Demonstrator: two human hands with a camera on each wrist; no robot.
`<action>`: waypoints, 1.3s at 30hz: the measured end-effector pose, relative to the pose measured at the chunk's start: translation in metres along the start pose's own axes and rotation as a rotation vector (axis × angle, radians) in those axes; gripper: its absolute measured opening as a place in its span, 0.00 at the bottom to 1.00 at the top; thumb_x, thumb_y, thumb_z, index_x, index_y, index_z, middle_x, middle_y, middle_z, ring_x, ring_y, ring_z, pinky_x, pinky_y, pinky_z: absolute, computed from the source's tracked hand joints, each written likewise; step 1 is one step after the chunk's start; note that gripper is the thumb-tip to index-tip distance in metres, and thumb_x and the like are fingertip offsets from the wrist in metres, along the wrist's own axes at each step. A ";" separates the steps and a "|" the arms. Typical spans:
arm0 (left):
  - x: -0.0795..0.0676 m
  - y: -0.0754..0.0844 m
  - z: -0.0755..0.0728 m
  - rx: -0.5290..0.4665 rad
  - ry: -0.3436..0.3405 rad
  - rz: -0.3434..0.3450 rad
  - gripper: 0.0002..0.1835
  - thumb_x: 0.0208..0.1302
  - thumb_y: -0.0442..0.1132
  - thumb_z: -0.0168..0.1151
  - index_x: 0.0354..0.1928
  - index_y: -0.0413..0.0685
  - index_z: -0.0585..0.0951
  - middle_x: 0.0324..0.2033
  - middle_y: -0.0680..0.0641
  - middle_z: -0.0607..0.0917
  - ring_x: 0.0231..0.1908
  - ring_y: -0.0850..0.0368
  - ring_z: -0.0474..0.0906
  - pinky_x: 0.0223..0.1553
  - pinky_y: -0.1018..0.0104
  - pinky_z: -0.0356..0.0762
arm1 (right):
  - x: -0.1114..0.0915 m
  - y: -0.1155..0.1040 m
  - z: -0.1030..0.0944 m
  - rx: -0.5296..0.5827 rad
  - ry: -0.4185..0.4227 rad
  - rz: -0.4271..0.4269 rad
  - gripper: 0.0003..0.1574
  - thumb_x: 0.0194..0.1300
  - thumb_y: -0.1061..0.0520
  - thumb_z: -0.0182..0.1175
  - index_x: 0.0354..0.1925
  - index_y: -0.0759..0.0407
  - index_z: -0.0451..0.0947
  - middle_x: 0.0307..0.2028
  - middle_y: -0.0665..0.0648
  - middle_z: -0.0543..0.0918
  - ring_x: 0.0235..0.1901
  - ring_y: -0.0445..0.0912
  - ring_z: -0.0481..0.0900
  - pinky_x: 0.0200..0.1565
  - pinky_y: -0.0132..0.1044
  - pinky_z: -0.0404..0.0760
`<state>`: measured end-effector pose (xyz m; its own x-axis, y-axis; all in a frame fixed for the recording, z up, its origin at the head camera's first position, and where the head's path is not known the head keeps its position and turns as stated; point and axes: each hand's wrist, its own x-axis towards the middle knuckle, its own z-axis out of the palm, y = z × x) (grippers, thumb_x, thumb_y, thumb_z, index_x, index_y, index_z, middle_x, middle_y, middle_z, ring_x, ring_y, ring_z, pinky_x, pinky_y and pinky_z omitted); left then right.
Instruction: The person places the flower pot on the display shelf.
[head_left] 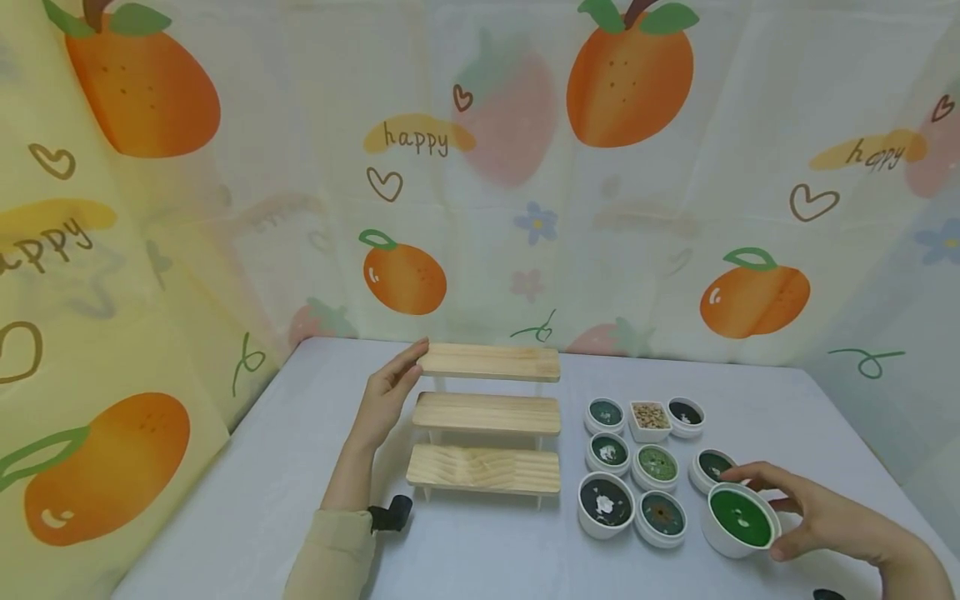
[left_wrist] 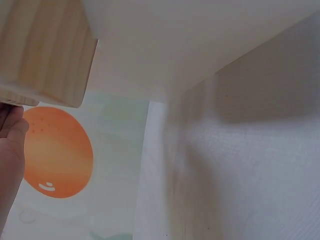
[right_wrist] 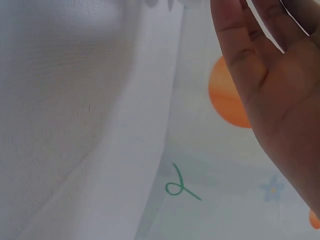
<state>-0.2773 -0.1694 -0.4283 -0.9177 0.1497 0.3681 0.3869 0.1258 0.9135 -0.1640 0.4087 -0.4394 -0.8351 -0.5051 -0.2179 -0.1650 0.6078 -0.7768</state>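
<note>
A three-tier wooden stand [head_left: 487, 414] stands at the middle of the table. My left hand [head_left: 384, 400] holds the left end of its top board [head_left: 495, 363], fingers at the back and thumb nearer the front. In the left wrist view a wooden board [left_wrist: 45, 55] looms close, and part of the hand [left_wrist: 10, 150] shows at the edge. At the right my right hand [head_left: 832, 517] grips a white cup [head_left: 718, 535] with green contents, thumb and fingers round its side. Whether that cup touches the table is unclear. The right wrist view hides the cup almost entirely.
Left of the held cup stand several small white cups with dark or green contents, among them a larger dark one [head_left: 583, 517]. A square white dish [head_left: 649, 432] holds pale bits. Another cup [head_left: 694, 480] sits right behind the held one. A printed curtain [head_left: 480, 208] hangs behind the table.
</note>
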 end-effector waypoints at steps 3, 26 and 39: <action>0.000 0.000 0.000 0.001 0.006 -0.006 0.24 0.75 0.42 0.53 0.68 0.43 0.71 0.72 0.46 0.69 0.75 0.50 0.61 0.64 0.88 0.65 | 0.000 0.000 0.000 0.006 -0.006 0.007 0.45 0.52 0.57 0.69 0.67 0.52 0.64 0.55 0.16 0.64 0.49 0.16 0.61 0.48 0.54 0.78; -0.001 0.002 0.000 0.010 0.016 -0.028 0.24 0.74 0.44 0.54 0.68 0.45 0.72 0.72 0.48 0.70 0.75 0.52 0.61 0.63 0.89 0.65 | 0.000 -0.001 -0.003 0.047 0.012 -0.027 0.43 0.54 0.61 0.68 0.67 0.55 0.65 0.56 0.19 0.67 0.51 0.18 0.64 0.44 0.26 0.76; 0.000 0.002 -0.001 -0.003 0.007 -0.028 0.24 0.75 0.44 0.53 0.68 0.45 0.72 0.73 0.48 0.69 0.75 0.51 0.60 0.63 0.88 0.65 | 0.003 -0.028 -0.018 -0.141 0.120 -0.186 0.44 0.51 0.62 0.72 0.66 0.55 0.67 0.57 0.26 0.73 0.54 0.21 0.68 0.43 0.24 0.79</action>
<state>-0.2765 -0.1699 -0.4268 -0.9288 0.1391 0.3433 0.3606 0.1267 0.9241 -0.1709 0.4014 -0.4074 -0.8385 -0.5449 -0.0011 -0.3857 0.5950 -0.7051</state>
